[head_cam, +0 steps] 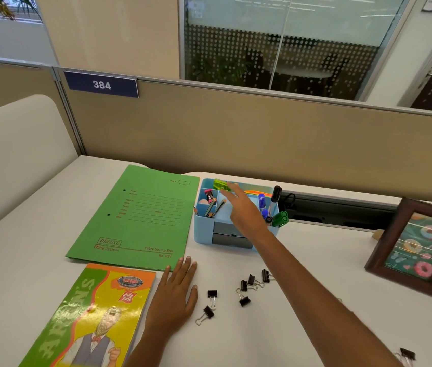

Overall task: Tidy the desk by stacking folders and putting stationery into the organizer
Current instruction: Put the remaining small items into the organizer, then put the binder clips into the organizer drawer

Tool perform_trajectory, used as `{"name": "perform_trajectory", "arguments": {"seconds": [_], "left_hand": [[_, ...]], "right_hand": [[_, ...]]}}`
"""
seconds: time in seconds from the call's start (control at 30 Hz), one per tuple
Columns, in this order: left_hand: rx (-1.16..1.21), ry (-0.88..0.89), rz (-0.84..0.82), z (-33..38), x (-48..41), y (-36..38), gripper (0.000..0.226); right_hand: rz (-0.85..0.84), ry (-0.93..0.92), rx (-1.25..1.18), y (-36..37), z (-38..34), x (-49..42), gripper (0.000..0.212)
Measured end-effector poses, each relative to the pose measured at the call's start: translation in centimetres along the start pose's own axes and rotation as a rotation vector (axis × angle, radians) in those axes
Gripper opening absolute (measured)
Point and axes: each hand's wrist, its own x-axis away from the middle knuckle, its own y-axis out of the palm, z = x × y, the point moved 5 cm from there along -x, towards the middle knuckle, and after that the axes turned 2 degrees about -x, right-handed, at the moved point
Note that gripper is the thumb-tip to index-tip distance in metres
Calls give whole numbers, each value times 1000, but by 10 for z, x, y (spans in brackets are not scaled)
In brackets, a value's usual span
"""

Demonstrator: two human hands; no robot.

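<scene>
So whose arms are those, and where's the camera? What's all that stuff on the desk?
There is no machine here, just a person tidying a desk. The camera sits on the person's head and looks forward and down, so you see their two arms the way they do.

The left hand lies flat on the desk. The right hand reaches over the blue organizer, fingers straight, next to a lime green thing inside it. It seems to hold nothing.

The organizer has pens and pencils in it. On the desk lie a green folder, a colourful book and small black clips scattered about. A picture frame stands on the right.
</scene>
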Motion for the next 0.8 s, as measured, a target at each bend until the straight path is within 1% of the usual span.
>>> {"name": "perform_trajectory", "arguments": {"seconds": [0.07,0.1,0.13,0.17,0.23,0.33,0.47,0.63,0.73,0.8], "left_hand": [[7,6,8,0,0,-1,52],[10,12,8,0,0,-1,52],[10,17,7,0,-1,-1,52],[10,21,5,0,-1,-1,52],[18,17,-8,0,-1,0,54],[19,14,3,0,-2,1,58],[15,9,12,0,-4,2,49],[12,18,30,0,-3,0,51],[5,27,61,0,-3,-1,50],[-8,38,82,0,-4,-1,49]], "right_hand": [[238,28,-107,-11,4,26,56],[352,20,-121,-14,6,43,52],[431,4,-106,-14,9,61,49],[475,-14,-80,-10,13,79,46],[487,-20,-46,2,23,112,42],[461,37,-55,20,41,157,41],[437,127,-57,36,57,205,43],[408,296,-2,46,65,236,39],[368,319,51,50,65,242,42],[370,329,69,50,65,243,42]]}}
